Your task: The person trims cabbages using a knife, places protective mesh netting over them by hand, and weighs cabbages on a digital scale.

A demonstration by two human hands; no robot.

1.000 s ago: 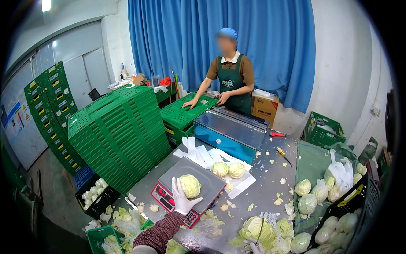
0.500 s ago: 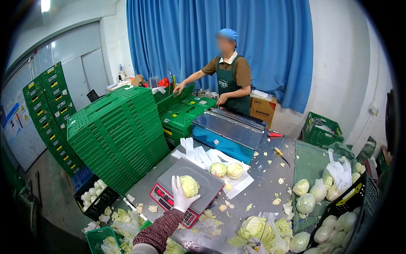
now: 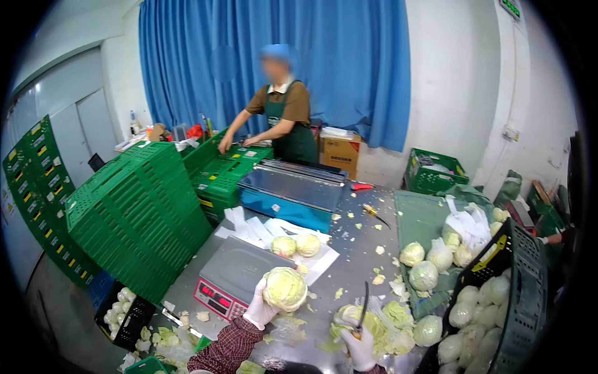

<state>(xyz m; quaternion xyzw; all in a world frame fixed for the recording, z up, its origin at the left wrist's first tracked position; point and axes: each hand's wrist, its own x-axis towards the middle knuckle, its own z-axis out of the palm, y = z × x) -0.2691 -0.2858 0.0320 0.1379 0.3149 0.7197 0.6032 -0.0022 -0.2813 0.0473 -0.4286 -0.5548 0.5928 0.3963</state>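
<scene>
White-gloved left hand (image 3: 260,308) gripping round pale-green cabbage (image 3: 285,289), held beside grey-topped red scale (image 3: 233,267). White-gloved right hand (image 3: 359,351) closed on dark curved-blade knife (image 3: 365,299). Apparently done: film-wrapped pale cabbages (image 3: 461,316), black plastic crate (image 3: 526,280). Still bare: two round yellow-green cabbages (image 3: 308,245), white sheet (image 3: 322,263).

Site: produce-packing workroom. Stacked green crates (image 3: 140,218) stand at 9 o'clock, a digital scale (image 3: 233,265) at 7, crated wrapped cabbages (image 3: 461,315) at 4, and an aproned, capped worker (image 3: 289,118) at 12.
</scene>
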